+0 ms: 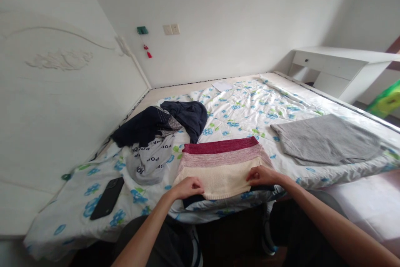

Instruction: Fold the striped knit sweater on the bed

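A folded knit sweater (222, 163) with dark red, pink and cream bands lies on the floral bedsheet (250, 113) near the bed's front edge. My left hand (187, 187) is closed on the sweater's near left corner. My right hand (261, 175) is closed on its near right edge. A dark cloth shows just under the sweater's near edge, between my hands.
A black phone (108, 197) lies on the sheet at the left. A grey "POP" garment (149, 160) and dark navy clothes (162, 123) are heaped behind it. A folded grey knit (325, 138) lies to the right. A white desk (340, 69) stands at the back right, a headboard (62, 104) at the left.
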{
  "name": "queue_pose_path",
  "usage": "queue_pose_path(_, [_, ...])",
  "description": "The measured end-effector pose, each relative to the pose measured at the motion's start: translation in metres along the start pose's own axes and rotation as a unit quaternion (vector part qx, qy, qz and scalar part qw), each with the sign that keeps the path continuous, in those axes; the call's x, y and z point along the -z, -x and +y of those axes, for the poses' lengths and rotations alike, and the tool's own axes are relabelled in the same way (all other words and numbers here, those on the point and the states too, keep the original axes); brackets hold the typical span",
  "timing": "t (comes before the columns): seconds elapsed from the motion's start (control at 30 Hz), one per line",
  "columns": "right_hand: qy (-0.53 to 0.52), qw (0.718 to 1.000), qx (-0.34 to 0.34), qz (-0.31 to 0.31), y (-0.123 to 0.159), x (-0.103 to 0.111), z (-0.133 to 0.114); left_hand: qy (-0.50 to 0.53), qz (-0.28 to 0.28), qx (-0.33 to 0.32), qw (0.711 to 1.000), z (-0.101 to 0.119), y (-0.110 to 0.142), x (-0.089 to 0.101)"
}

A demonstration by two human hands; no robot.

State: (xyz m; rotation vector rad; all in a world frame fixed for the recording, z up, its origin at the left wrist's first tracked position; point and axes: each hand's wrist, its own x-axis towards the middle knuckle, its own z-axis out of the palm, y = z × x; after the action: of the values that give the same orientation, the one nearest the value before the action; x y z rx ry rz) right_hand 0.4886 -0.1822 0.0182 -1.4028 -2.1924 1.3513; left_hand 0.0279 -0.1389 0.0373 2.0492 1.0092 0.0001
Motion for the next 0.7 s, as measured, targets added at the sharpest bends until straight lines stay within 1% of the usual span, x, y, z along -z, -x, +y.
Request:
queue_pose_path(0.03, [0.012, 1.000, -0.002, 0.022, -0.003, 0.001, 0.004, -0.019, 0.028, 0.017, 0.999, -0.005, -0.002, 0.005])
queue_pose_path(0.1, [0.041, 0.997, -0.003, 0.072, -0.010, 0.001, 0.010, -0.061, 0.108, 0.034, 0.992, -0.013, -0.010, 0.012])
queue_pose_path(0.17, [0.067, 0.990, -0.005, 0.122, -0.019, 0.002, 0.013, -0.094, 0.189, 0.021, 0.977, -0.020, -0.021, 0.018])
queue_pose_path(0.23, [0.097, 0.981, -0.005, 0.168, -0.030, 0.005, 0.015, -0.125, 0.237, -0.001, 0.963, -0.025, -0.034, 0.022])
queue_pose_path(0.27, [0.117, 0.975, -0.003, 0.190, -0.035, 0.007, 0.017, -0.140, 0.247, -0.007, 0.959, -0.027, -0.040, 0.023])
queue_pose_path(0.33, [0.158, 0.958, 0.002, 0.240, -0.044, 0.011, 0.022, -0.170, 0.247, -0.012, 0.954, -0.033, -0.053, 0.023])
queue_pose_path(0.4, [0.199, 0.934, 0.002, 0.295, -0.052, 0.013, 0.028, -0.202, 0.227, -0.026, 0.953, -0.041, -0.063, 0.021])
queue_pose_path(0.47, [0.240, 0.912, 0.002, 0.333, -0.059, 0.012, 0.034, -0.230, 0.201, -0.037, 0.952, -0.048, -0.070, 0.018])
queue_pose_path(0.53, [0.274, 0.899, 0.004, 0.342, -0.064, 0.007, 0.038, -0.252, 0.188, -0.035, 0.949, -0.053, -0.075, 0.016])
queue_pose_path(0.6, [0.294, 0.897, 0.006, 0.329, -0.071, -0.003, 0.039, -0.264, 0.194, -0.030, 0.944, -0.052, -0.080, 0.012])
queue_pose_path(0.7, [0.305, 0.900, 0.022, 0.311, -0.082, -0.024, 0.030, -0.272, 0.217, -0.046, 0.936, -0.036, -0.090, -0.003])
